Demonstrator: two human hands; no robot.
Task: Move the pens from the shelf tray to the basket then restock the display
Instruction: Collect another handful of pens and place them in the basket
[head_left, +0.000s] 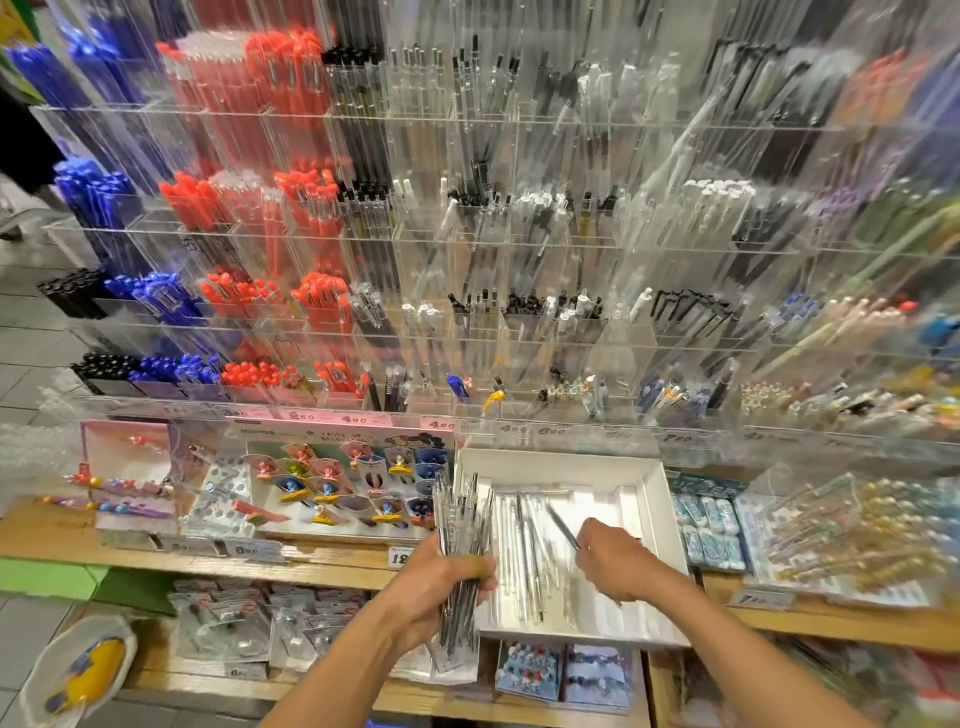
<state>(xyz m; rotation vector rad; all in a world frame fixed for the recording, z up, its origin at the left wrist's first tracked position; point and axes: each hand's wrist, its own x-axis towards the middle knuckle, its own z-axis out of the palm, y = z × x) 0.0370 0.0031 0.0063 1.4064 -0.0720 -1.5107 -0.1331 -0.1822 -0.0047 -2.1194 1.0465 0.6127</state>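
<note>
So the white tray (660, 525) sits on the wooden shelf (322, 564), right under the clear acrylic pen display (467, 234); a few loose pens (524, 561) lie flat inside the tray; left hand (441, 582) is just left of the tray, fingers wrapped tight round a fat upright bundle of clear pens (462, 551); right hand (615, 558) hovers over the tray, fingers curled, pinching a single pen (563, 527) that's blurred.

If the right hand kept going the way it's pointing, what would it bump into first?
Probably the loose pens lying in the white tray. The right hand, pinching one pen, points up-left across them. Depth is hard to judge, so it might pass just above.
</note>
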